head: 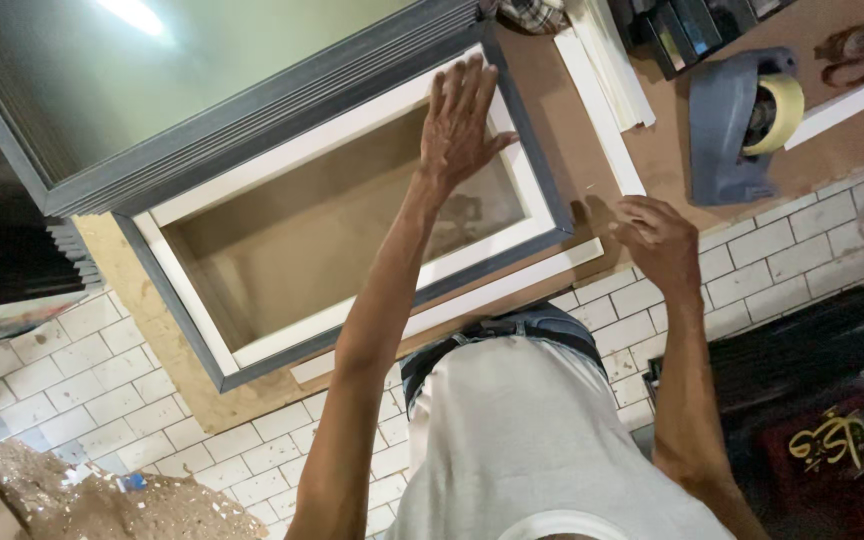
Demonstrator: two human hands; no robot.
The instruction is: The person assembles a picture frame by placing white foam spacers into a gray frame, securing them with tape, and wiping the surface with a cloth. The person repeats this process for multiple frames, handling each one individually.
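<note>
A grey picture frame (542,190) with a white inner mat (192,290) and a glass pane lies flat on the brown worktable (672,150). My left hand (460,120) lies palm down on the glass near the frame's far right corner, with its fingers spread. My right hand (657,240) rests with bent fingers on the near edge of the table, just right of the frame, and holds nothing. A long white strip (512,285) lies along the frame's near side.
A stack of grey frames with glass (252,100) lies at the back left, overlapping the flat frame. A blue-grey tape dispenser (742,125) with a beige roll stands at the right, and white strips (602,80) lie beside it. Below is a white tiled floor (102,400) with rubble (82,500), and dark framed pieces (822,400).
</note>
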